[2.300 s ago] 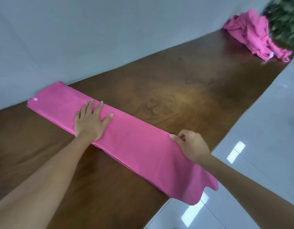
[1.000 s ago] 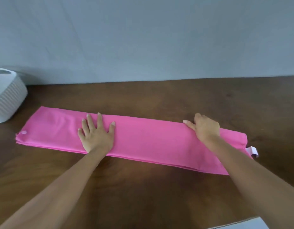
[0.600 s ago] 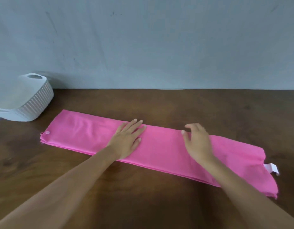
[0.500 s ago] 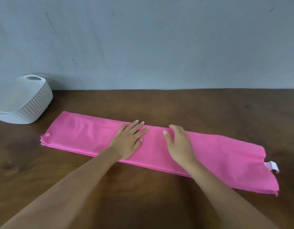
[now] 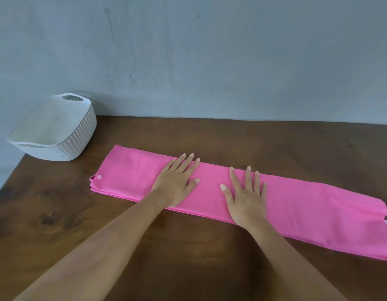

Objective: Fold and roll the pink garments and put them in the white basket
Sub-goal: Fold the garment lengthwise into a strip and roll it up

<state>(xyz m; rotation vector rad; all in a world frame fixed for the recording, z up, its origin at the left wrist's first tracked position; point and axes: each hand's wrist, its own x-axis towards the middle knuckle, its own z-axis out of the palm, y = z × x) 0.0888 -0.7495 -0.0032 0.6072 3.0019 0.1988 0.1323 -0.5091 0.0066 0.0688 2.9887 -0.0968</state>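
**Both palms flat on a folded pink strip**

A long, folded pink fabric garment (image 5: pixel 307 205) lies on the brown wooden table (image 5: pixel 210 135). Its long axis runs left to right, with the left end nearest the white woven plastic basket (image 5: pixel 84 131). The left hand (image 5: pixel 176 183) and right hand (image 5: pixel 245 195) press mid-strip, fingers straight and spread, gripping nothing. A second ago the right hand sat near the right end.

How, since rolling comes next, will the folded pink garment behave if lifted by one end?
Probably floppy: the folded pink garment lies flat in thin layers. It may slide on the smooth wooden table unless the left hand pins it.
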